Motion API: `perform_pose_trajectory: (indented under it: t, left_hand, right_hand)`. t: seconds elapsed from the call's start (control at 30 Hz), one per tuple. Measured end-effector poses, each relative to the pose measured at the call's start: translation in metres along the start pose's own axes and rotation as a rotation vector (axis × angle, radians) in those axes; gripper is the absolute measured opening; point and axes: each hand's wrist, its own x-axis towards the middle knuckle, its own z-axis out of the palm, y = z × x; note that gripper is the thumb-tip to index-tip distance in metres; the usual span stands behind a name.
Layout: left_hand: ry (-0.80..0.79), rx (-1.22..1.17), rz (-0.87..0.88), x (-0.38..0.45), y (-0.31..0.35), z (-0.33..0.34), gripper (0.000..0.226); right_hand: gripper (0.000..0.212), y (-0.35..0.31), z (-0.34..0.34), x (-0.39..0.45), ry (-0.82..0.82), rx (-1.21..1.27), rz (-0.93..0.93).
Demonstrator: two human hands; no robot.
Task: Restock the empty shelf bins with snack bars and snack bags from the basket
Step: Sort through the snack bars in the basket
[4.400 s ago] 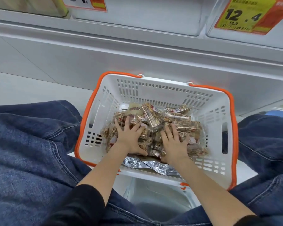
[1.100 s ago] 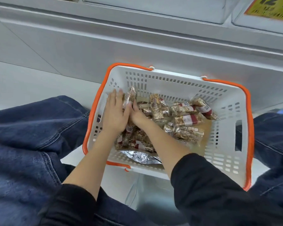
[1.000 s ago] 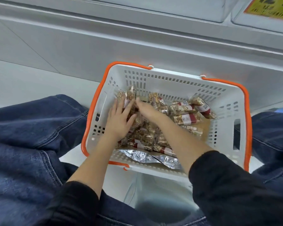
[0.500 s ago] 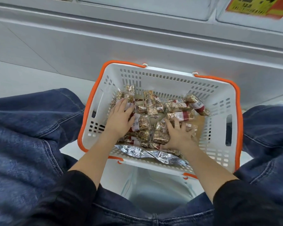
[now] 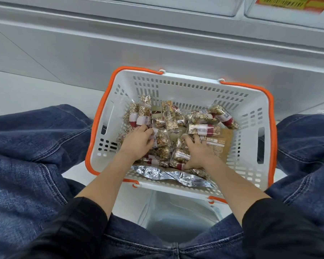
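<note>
A white basket with an orange rim [image 5: 195,86] stands on the floor between my knees. It holds a pile of snack bars [image 5: 168,116] in clear wrappers with red and white labels. Silver foil snack bags [image 5: 157,172] lie along its near wall, and a brown bag [image 5: 221,144] lies flat at the right. My left hand [image 5: 137,143] is in the left part of the pile, its fingers curled round some bars. My right hand [image 5: 199,153] lies on the middle of the pile, with fingers and thumb spread round a cluster of bars.
The grey base of the shelf unit [image 5: 157,45] runs right behind the basket. Clear bin fronts and a yellow and red price tag [image 5: 288,2] show along the top edge. My legs in jeans [image 5: 26,156] flank the basket on both sides.
My right hand has drawn back from the left of the pile to its middle. My left hand's fingers have curled into the bars. The view has tilted slightly downward.
</note>
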Motion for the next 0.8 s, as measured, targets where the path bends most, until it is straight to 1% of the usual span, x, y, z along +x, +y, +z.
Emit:
perform_pose_trajectory:
  t: [0.1,0.3,0.33,0.37,0.43,0.47,0.5,0.57,0.6,0.63,0.67,0.7,0.73,0.77,0.8]
  left_hand:
    - [-0.036,0.005,-0.018,0.001,0.000,0.002,0.021]
    - [-0.050,-0.022,-0.029,0.003,0.003,-0.001,0.021]
    - [-0.041,-0.039,-0.033,0.003,0.005,-0.003,0.021]
    - [-0.028,-0.063,-0.044,0.003,0.007,-0.005,0.021]
    - [0.000,-0.162,-0.086,0.005,0.013,-0.011,0.023]
    - [0.013,-0.256,-0.120,0.006,0.017,-0.017,0.024]
    - [0.022,-0.389,-0.164,0.009,0.021,-0.026,0.026]
    - [0.036,-0.733,-0.286,0.014,0.030,-0.047,0.038]
    - [0.066,-0.892,-0.345,0.016,0.032,-0.057,0.042]
    - [0.122,-1.013,-0.384,0.017,0.033,-0.068,0.042]
    - [0.198,-1.062,-0.393,0.018,0.030,-0.075,0.041]
    - [0.269,-1.021,-0.370,0.017,0.024,-0.079,0.039]
    - [0.320,-0.918,-0.331,0.014,0.017,-0.080,0.040]
    - [0.330,-0.784,-0.297,0.010,0.004,-0.077,0.046]
    - [0.287,-0.608,-0.279,0.006,-0.009,-0.069,0.054]
  right_hand:
    - [0.112,0.003,-0.005,0.004,0.002,0.005,-0.023]
    - [0.085,0.021,-0.017,0.003,0.171,0.156,-0.061]
    - [0.080,0.020,-0.018,0.002,0.190,0.251,-0.049]
    - [0.076,0.019,-0.022,0.000,0.207,0.418,-0.030]
    - [0.072,0.010,-0.039,-0.005,0.232,0.907,0.013]
    - [0.073,0.004,-0.050,-0.006,0.231,1.144,0.015]
    - [0.078,-0.006,-0.061,-0.010,0.234,1.314,0.004]
    - [0.083,-0.036,-0.082,-0.012,0.257,1.500,-0.025]
    - [0.080,-0.055,-0.090,-0.011,0.263,1.559,-0.044]
    - [0.075,-0.075,-0.096,-0.012,0.250,1.606,-0.062]
    - [0.069,-0.094,-0.098,-0.008,0.221,1.635,-0.082]
    - [0.062,-0.112,-0.098,-0.006,0.181,1.630,-0.108]
    - [0.055,-0.125,-0.094,0.000,0.114,1.553,-0.125]
    - [0.051,-0.135,-0.087,0.004,0.043,1.445,-0.144]
    - [0.049,-0.140,-0.082,0.006,-0.011,1.335,-0.158]
